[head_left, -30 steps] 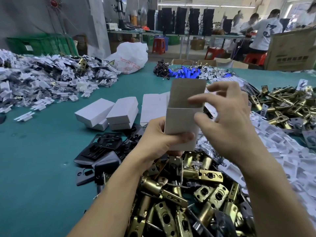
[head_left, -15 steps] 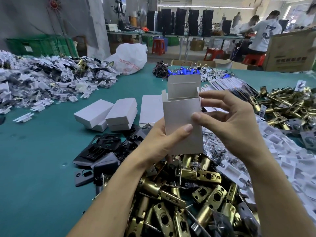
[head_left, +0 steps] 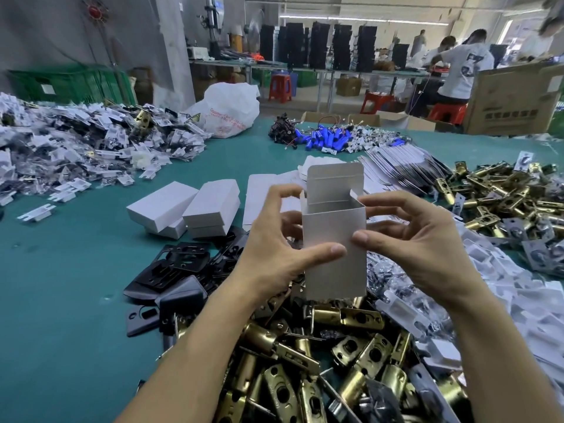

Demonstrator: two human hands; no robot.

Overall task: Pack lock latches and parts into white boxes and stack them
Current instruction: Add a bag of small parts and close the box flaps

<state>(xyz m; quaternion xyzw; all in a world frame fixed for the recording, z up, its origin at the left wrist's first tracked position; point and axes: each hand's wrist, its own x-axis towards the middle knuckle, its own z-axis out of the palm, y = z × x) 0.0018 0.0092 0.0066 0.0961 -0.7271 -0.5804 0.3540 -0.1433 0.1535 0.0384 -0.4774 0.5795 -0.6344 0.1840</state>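
I hold an upright white box (head_left: 334,239) in front of me, its top open and the lid flap standing up at the back. My left hand (head_left: 274,248) grips its left side with the thumb across the front. My right hand (head_left: 409,239) grips the right side, thumb on the front, fingers at the top corner. Below the box lies a heap of brass lock latches (head_left: 320,355). Black plates (head_left: 180,270) lie to the left of the heap. Closed white boxes (head_left: 183,209) are stacked on the green table (head_left: 61,285) further left.
Bagged small parts (head_left: 76,148) pile up at the far left. More brass latches (head_left: 503,193) and white plastic inserts (head_left: 503,285) lie on the right. Flat box blanks (head_left: 403,163), blue parts (head_left: 323,138) and a white bag (head_left: 229,111) sit further back. People work at benches behind.
The box has been turned upright and squared, its open top facing up. Both hands shifted to its sides, and the right thumb came down onto the front face.
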